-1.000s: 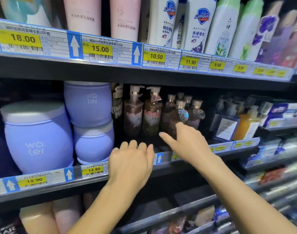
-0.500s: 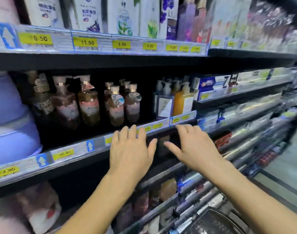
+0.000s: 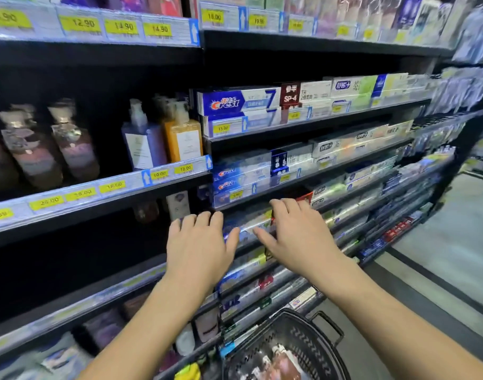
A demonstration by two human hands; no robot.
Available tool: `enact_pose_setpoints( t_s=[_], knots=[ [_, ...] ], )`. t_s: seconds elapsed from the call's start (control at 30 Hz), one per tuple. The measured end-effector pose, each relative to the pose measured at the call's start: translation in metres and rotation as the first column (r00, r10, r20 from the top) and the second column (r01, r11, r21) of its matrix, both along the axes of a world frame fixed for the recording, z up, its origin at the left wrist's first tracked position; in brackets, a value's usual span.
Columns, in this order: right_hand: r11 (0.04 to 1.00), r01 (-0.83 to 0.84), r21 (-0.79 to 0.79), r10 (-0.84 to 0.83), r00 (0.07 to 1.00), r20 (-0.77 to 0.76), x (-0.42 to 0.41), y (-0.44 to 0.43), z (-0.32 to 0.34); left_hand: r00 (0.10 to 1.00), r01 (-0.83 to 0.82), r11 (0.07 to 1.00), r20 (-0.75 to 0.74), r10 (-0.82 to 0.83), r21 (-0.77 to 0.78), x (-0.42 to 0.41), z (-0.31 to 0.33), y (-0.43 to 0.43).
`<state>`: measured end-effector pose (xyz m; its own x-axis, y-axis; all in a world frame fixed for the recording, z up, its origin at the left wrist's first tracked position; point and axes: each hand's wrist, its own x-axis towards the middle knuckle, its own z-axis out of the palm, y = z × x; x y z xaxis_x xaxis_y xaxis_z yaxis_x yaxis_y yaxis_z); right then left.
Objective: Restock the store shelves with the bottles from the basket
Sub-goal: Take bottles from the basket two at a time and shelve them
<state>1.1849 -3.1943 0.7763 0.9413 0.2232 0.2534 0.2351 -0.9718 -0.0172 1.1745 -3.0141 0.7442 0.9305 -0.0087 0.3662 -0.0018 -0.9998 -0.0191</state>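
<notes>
My left hand (image 3: 199, 248) is stretched out flat, palm down, the fingers straight and slightly spread, with nothing in it. My right hand (image 3: 300, 237) lies just beside it in the same way, flat and empty, the two thumbs near each other but apart. Both are in front of the toothpaste boxes (image 3: 246, 223) on the narrow shelves; I cannot tell whether my fingertips touch them.

The black basket (image 3: 298, 335) stands below and between my forearms, well under both hands. A brownish bottle (image 3: 285, 364) lies inside it, too blurred to read.

Up and to the left of my left hand runs the shelf (image 3: 119, 198) with yellow price tags. On it stand a purple pump bottle (image 3: 143, 141) and an orange pump bottle (image 3: 183, 138) just beside it, with brown bottles (image 3: 73, 149) further left.
</notes>
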Motion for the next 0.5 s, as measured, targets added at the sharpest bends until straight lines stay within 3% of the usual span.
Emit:
enact_pose_setpoints(
  t_s=[0.23,0.5],
  knots=[
    [0.999,-0.022,0.028,0.024,0.998,-0.061,0.048,-0.02,-0.032,0.998,-0.025,1.0,-0.054,0.025,-0.011,0.043,-0.032,-0.019],
    [1.0,-0.024,-0.004,0.023,0.982,-0.186,0.105,-0.037,-0.111,0.967,-0.066,0.995,-0.25,0.045,-0.079,0.094,-0.109,-0.037]
  ],
)
